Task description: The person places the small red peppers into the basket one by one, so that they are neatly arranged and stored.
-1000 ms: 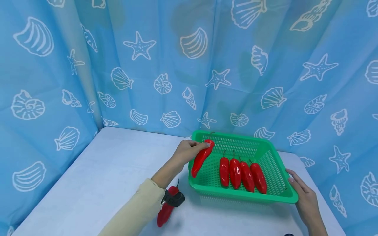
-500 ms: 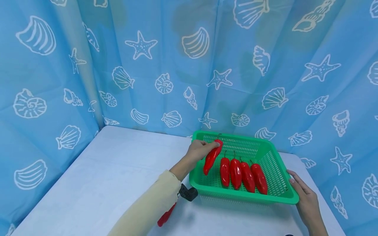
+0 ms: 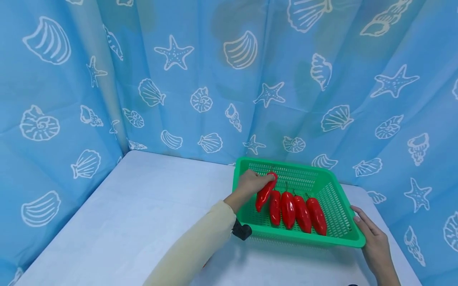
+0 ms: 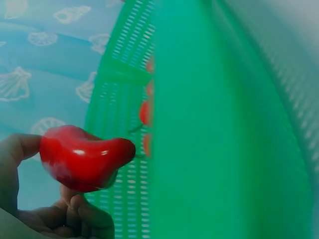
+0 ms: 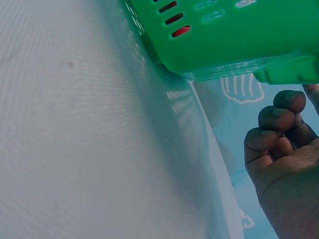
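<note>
My left hand (image 3: 252,182) pinches a red chili pepper (image 3: 265,194) near its stem end, with the tip hanging down. This pepper is over the left part of the green basket (image 3: 286,235), beside several red peppers (image 3: 288,210) lying in a row inside. In the left wrist view the held pepper (image 4: 84,157) shows close up between thumb and fingers, and the basket's wall (image 4: 199,124) fills much of the picture. My right hand (image 3: 373,240) grips the basket's right rim between thumb and fingers. The right wrist view shows its other fingers (image 5: 275,119) curled below the rim.
The basket stands on a white table (image 3: 118,222) near its back edge. A blue curtain (image 3: 200,71) with white shell prints hangs behind and at the sides. A sliver of red (image 3: 205,265) shows beside my left sleeve (image 3: 196,246). A black wrist camera (image 3: 242,231) sits below that wrist.
My left hand has carried the pepper rightward, closer to the row in the basket. My left forearm now almost wholly covers the pepper on the table. The right hand stays at the rim.
</note>
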### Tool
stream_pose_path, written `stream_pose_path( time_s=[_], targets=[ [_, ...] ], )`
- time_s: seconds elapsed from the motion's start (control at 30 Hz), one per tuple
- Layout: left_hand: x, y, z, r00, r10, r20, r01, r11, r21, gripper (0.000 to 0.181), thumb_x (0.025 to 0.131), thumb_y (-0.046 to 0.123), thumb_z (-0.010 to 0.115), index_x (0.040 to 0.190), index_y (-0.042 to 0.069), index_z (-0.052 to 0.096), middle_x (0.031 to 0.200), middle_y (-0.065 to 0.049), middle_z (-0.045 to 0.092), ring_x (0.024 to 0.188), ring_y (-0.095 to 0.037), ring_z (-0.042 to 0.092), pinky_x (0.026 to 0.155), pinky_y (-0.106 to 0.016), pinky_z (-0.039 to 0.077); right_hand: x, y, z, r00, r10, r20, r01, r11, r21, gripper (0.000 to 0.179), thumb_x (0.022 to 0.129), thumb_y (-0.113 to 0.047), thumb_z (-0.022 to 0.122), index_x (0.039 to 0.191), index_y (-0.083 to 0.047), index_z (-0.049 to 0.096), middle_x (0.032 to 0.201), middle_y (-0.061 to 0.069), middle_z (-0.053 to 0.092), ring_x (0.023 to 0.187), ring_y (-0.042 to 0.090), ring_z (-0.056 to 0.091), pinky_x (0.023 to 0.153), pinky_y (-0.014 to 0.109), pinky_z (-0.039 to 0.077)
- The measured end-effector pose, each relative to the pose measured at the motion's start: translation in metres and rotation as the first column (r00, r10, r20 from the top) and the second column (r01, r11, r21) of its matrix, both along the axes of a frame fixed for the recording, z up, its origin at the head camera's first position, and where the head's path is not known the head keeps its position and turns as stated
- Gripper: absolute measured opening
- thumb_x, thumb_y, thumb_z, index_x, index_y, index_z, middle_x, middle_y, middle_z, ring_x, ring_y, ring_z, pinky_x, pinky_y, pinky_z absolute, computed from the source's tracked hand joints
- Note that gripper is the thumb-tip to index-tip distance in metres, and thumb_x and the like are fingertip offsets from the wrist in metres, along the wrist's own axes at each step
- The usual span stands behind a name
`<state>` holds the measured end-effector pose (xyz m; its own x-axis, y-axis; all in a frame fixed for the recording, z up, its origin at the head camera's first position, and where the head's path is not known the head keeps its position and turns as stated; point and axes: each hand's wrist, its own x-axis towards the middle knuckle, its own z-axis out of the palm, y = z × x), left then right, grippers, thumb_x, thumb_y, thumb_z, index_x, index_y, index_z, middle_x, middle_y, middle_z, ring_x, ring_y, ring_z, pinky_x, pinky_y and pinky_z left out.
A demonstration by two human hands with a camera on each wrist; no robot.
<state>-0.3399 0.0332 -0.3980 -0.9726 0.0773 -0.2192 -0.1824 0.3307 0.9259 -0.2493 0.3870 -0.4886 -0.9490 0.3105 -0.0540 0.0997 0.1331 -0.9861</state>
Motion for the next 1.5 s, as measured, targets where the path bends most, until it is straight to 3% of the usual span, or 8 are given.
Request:
stream_pose_path(
  time_s=[0.13,0.3,0.37,0.47,0.7,0.8,0.97,1.5],
  targets=[
    [0.0,0.004,-0.005,0.999,0.003,0.035,-0.001,0.999,-0.051,0.036,0.088,0.038,0.07,0.083,0.005,0.058,0.068,-0.005,0.054,0.06,-0.018,0.045,0.051,-0.03,0.033,0.001,0.0,-0.001,1.0,0.0,-0.018,0.0,1.0,-0.002,0.06,0.098,-0.046,0.06,0.152,-0.026,0.044,0.142,-0.015,0.048,0.082,0.002,0.068,0.061,0.022,0.054],
    [0.004,0.005,-0.012,0.999,0.002,0.052,0.002,0.997,-0.073,0.048,0.088,0.038,0.07,0.109,-0.004,0.059,0.086,-0.008,0.059,0.076,-0.021,0.051,0.064,-0.034,0.046,0.001,0.0,-0.001,1.0,-0.005,-0.011,0.005,1.0,0.006,0.06,0.098,-0.047,0.06,0.152,-0.027,0.045,0.145,-0.013,0.047,0.081,0.002,0.067,0.06,0.022,0.054],
    [0.006,0.006,-0.015,0.998,0.01,0.055,-0.005,0.997,-0.078,0.045,0.088,0.037,0.07,0.106,-0.003,0.06,0.085,-0.008,0.059,0.077,-0.021,0.052,0.069,-0.035,0.05,0.0,0.0,-0.001,1.0,-0.002,-0.004,0.002,1.0,0.01,0.06,0.098,-0.047,0.06,0.152,-0.028,0.045,0.148,-0.011,0.045,0.081,0.002,0.067,0.061,0.021,0.054],
    [0.007,0.009,-0.018,0.998,0.022,0.064,-0.016,0.995,-0.099,0.036,0.088,0.035,0.07,0.094,0.001,0.059,0.078,-0.008,0.058,0.071,-0.021,0.053,0.064,-0.034,0.049,0.0,0.001,-0.001,1.0,0.01,-0.012,-0.01,1.0,0.011,0.059,0.098,-0.047,0.06,0.152,-0.028,0.045,0.145,-0.014,0.048,0.084,0.001,0.067,0.062,0.021,0.054],
    [0.009,0.016,-0.023,0.997,-0.005,0.079,0.024,0.97,-0.241,0.033,0.091,0.035,0.066,0.084,0.004,0.055,0.072,-0.005,0.051,0.064,-0.018,0.049,0.055,-0.028,0.041,0.002,0.003,0.0,0.998,0.002,-0.06,-0.003,1.0,-0.027,0.056,0.098,-0.04,0.063,0.149,-0.024,0.049,0.112,-0.023,0.062,0.074,0.007,0.069,0.057,0.024,0.054],
    [0.01,0.017,-0.026,0.996,-0.01,0.084,0.031,0.968,-0.25,0.032,0.092,0.033,0.065,0.075,0.007,0.054,0.067,-0.005,0.052,0.06,-0.017,0.05,0.053,-0.028,0.042,0.002,0.002,0.0,0.999,-0.013,-0.034,0.012,1.0,-0.018,0.057,0.097,-0.043,0.064,0.149,-0.026,0.049,0.122,-0.022,0.058,0.078,0.004,0.068,0.059,0.022,0.054],
    [0.014,0.016,-0.028,0.997,0.009,0.082,0.013,0.964,-0.265,0.029,0.091,0.03,0.067,0.077,0.008,0.054,0.069,-0.006,0.059,0.064,-0.018,0.057,0.06,-0.032,0.05,0.0,0.001,0.0,1.0,-0.005,0.009,0.004,1.0,0.026,0.058,0.097,-0.048,0.061,0.15,-0.03,0.047,0.145,-0.012,0.048,0.08,0.001,0.067,0.062,0.02,0.054],
    [0.019,0.016,-0.026,0.997,-0.052,0.06,0.073,0.903,-0.423,0.029,0.092,0.032,0.063,0.077,0.008,0.055,0.073,-0.008,0.061,0.072,-0.021,0.056,0.065,-0.036,0.051,0.0,0.001,0.002,1.0,-0.005,-0.022,0.006,0.997,0.077,0.056,0.097,-0.049,0.06,0.148,-0.03,0.05,0.121,-0.025,0.056,0.072,0.007,0.067,0.059,0.02,0.053]
  ],
)
